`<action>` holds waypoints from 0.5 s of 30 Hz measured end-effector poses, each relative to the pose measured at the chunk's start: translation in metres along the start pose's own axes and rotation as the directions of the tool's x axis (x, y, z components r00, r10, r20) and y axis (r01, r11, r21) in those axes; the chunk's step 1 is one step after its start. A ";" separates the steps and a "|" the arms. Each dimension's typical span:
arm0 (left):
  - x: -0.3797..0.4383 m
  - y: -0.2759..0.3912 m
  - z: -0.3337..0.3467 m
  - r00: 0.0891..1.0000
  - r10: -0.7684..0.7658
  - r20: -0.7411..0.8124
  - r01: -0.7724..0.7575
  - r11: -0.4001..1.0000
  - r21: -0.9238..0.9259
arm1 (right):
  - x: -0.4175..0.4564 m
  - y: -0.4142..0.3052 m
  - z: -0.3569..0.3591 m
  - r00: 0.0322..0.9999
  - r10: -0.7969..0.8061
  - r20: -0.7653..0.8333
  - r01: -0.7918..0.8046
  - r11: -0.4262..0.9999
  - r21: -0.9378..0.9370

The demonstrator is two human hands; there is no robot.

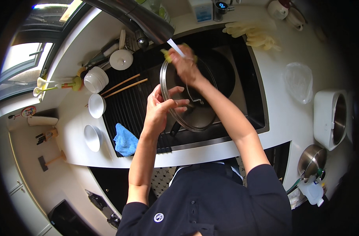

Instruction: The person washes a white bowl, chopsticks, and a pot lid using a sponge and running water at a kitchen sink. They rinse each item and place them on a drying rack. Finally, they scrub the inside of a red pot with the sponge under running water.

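My left hand (164, 104) grips the metal-rimmed edge of a round glass pot lid (194, 118), tilted above the black kitchen sink (254, 97). At the lid's upper edge my right hand (185, 66) is closed on a yellow-green sponge (167, 55), mostly hidden by the fingers and slightly blurred. Water (176, 47) runs from the dark faucet (158, 26) onto the right hand. Beneath the lid, a dark round pan (225, 73) lies in the sink, and a black handle (175, 129) shows near the lid's lower left.
Left of the sink, a ribbed black rack (123, 100) bears wooden chopsticks (126, 88) and a blue cloth (125, 140). White bowls (92, 138) stand along the counter beside it. Yellow rubber gloves (253, 34) lie at the sink's upper right corner; a clear plastic bag (299, 82) is farther right.
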State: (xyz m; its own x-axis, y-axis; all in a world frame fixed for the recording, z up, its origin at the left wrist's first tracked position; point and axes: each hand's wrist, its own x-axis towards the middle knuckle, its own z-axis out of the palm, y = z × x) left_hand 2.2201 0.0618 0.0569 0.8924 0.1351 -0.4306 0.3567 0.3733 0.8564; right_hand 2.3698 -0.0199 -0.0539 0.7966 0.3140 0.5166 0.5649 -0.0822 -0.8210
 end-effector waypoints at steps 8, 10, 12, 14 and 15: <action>-0.006 0.006 -0.014 0.996 0.088 -0.012 -0.087 0.994 0.067 | -0.057 0.097 -0.007 0.692 0.721 -0.040 -0.714 0.692 0.106; -0.008 0.000 -0.017 0.997 0.073 0.009 -0.074 0.995 0.065 | -0.027 0.076 -0.017 0.673 0.739 -0.020 -0.733 0.670 0.117; -0.008 -0.002 -0.014 0.998 0.067 0.022 -0.068 0.997 0.041 | -0.003 0.048 -0.015 0.789 0.611 -0.060 -0.614 0.787 -0.059; -0.006 0.000 -0.016 0.994 0.084 0.066 -0.086 0.996 0.032 | 0.004 0.030 -0.017 0.881 0.471 -0.051 -0.473 0.869 -0.144; -0.004 0.001 -0.015 0.991 0.095 0.089 -0.098 0.995 0.028 | 0.006 0.024 -0.020 0.918 0.396 -0.038 -0.397 0.908 -0.133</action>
State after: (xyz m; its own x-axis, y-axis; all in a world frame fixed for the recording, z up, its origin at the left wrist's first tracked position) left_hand 2.2132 0.0758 0.0553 0.9434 0.0879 -0.3199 0.2750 0.3325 0.9021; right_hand 2.3923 -0.0388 -0.0659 0.9625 0.2201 0.1583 0.2254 -0.3250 -0.9185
